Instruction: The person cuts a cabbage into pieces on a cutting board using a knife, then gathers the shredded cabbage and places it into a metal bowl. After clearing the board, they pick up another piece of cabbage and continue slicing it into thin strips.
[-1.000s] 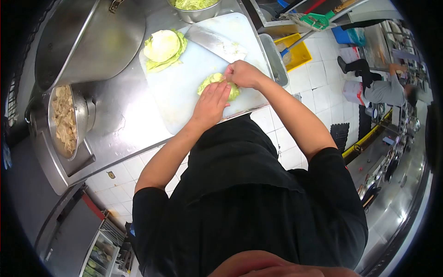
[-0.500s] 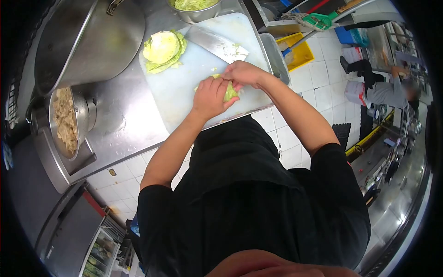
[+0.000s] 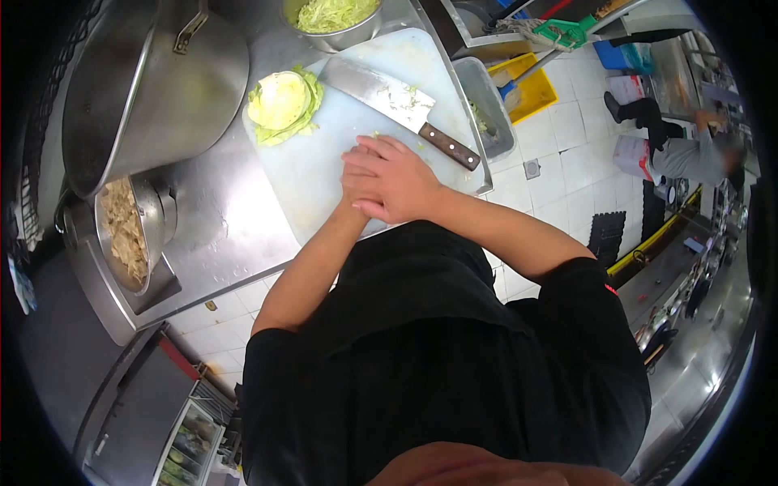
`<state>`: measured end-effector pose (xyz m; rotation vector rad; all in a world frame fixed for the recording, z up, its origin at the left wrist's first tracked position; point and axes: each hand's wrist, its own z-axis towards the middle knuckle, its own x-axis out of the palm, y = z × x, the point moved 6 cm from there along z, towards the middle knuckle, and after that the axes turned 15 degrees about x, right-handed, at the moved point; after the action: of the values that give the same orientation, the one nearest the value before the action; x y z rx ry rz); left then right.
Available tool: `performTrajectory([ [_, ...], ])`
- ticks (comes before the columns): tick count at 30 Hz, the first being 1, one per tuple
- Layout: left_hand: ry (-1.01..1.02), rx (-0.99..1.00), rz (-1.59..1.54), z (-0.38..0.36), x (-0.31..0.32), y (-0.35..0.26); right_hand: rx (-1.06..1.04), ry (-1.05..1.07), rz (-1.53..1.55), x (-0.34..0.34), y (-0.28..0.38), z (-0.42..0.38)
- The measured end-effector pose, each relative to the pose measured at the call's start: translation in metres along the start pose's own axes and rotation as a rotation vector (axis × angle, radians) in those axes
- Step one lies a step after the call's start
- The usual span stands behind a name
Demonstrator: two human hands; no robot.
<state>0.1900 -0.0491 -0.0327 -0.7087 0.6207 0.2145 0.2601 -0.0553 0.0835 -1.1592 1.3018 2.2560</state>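
Observation:
On the near part of the white cutting board (image 3: 442,65), my right hand (image 3: 397,182) lies across the back of my left hand (image 3: 352,185). The right hand's fingers are stretched out. Most of the left hand's fingers are covered, and whatever lies beneath the palms is hidden. Just beyond the hands rests a cleaver (image 3: 385,93), its wooden handle toward the right edge and green shreds on its blade. To the left sits a cut cabbage piece (image 3: 284,105), pale cut face up with loose green leaves around it.
A metal bowl of shredded cabbage (image 3: 336,36) stands behind the board. At left are a large steel pot (image 3: 162,81) and a metal bowl of pale brown food pieces (image 3: 150,219). A grey bin (image 3: 486,105) and yellow tub (image 3: 535,89) sit right. Another person (image 3: 685,154) is farther right.
My right hand has moved from the cabbage leaves onto my left hand. Both hands have drawn nearer my body; the leaves are now out of sight. The cleaver's handle has come into view.

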Motion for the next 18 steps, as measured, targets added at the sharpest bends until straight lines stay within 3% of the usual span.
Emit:
performTrajectory([
  [7, 0.071, -0.025, 0.035, 0.009, -0.003, -0.001, 0.132, 0.184, 0.033, 0.030, -0.024, 0.014],
  [18, 0.122, -0.104, 0.076, 0.010, -0.008, -0.003, 0.162, 0.191, 0.127, 0.031, -0.036, 0.019],
])
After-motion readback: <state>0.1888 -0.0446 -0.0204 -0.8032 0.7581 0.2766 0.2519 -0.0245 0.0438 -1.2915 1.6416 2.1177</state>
